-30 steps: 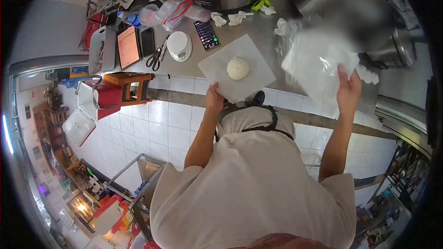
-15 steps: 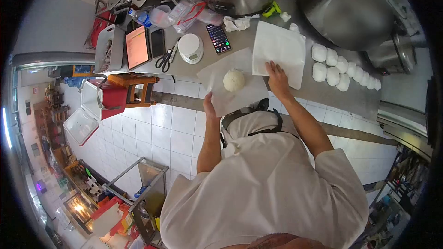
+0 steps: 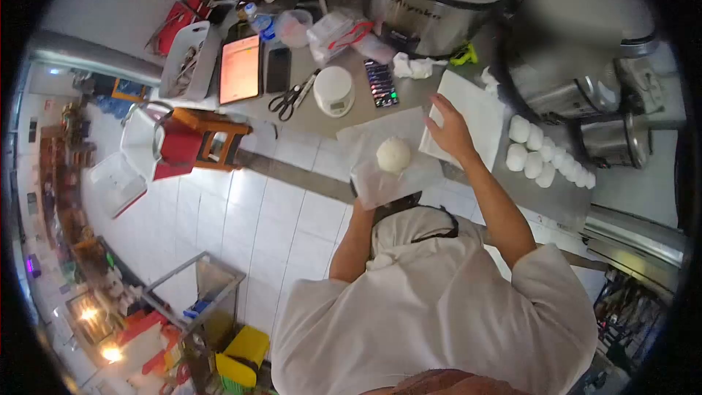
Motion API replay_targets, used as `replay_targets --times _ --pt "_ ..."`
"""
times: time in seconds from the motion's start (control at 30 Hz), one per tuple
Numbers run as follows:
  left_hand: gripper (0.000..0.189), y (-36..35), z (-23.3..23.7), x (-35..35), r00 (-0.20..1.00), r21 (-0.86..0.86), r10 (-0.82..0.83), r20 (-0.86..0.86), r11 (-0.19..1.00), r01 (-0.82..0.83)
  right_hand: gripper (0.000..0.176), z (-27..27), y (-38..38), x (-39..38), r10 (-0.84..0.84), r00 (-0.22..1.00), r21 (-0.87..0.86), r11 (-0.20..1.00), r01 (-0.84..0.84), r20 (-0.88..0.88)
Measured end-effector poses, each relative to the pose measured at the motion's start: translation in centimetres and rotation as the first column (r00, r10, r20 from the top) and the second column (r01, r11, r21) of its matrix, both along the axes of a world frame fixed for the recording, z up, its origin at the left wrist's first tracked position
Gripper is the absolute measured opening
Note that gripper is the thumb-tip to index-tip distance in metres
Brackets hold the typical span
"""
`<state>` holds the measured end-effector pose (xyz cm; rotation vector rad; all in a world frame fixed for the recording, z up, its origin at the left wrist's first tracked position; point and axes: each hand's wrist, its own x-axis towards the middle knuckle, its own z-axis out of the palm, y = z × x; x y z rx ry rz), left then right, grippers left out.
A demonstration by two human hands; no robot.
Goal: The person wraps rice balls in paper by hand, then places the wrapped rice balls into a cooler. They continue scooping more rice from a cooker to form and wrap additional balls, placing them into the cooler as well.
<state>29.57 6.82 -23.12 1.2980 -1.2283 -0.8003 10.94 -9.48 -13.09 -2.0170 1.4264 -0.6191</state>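
A round white ball (image 3: 393,155), apparently packed rice, rests on a translucent paper sheet (image 3: 365,135) at the counter's front edge. My left hand (image 3: 363,208) is at the sheet's near edge, gripping it from below; the paper covers most of its fingers. To the right lies a stack of white paper (image 3: 475,106). My right hand (image 3: 453,133) is over the left side of that stack, fingers apart and holding nothing. Farther right, several white rounded lumps (image 3: 536,153) sit in rows.
Behind are a white kitchen scale (image 3: 334,89), black scissors (image 3: 284,105), a phone (image 3: 381,82) and a lit tablet (image 3: 240,69). Large Miyako cookers (image 3: 413,14) line the back. A grey bin (image 3: 191,66) stands at the left end.
My right hand has shifted from the stack's near part toward its left edge. My left hand has slipped farther under the sheet. The head view has turned and shifted.
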Motion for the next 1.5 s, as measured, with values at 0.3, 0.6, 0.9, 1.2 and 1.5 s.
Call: replay_targets --times 0.3,0.6,0.9,1.2,1.5 --pt "0.061 0.3 -1.4 3.6 0.968 0.215 -0.034 -0.250 0.973 0.090 0.032 -0.5 -8.2 5.1 0.043 0.960 0.112 0.994 -0.013 -0.275" --pt "0.061 1.2 -1.7 9.3 0.947 0.215 0.050 -0.316 0.977 0.020 0.038 -7.1 -1.8 1.4 0.103 0.993 0.561 0.826 -0.052 -0.059" --pt "0.062 -0.1 -0.6 13.5 0.876 0.208 0.107 -0.470 0.978 -0.007 0.037 12.9 -3.8 -0.4 0.302 0.925 0.693 0.616 -0.375 0.233" --pt "0.066 -2.2 9.3 14.0 0.622 0.129 0.226 -0.749 0.972 -0.198 0.019 26.1 -36.0 3.4 0.062 0.970 -0.211 0.977 -0.011 0.235" --pt "0.068 -3.1 9.7 14.5 0.739 0.283 0.573 -0.355 0.819 -0.499 0.033 6.1 -42.7 12.3 0.373 0.591 0.350 0.923 -0.159 -0.715"
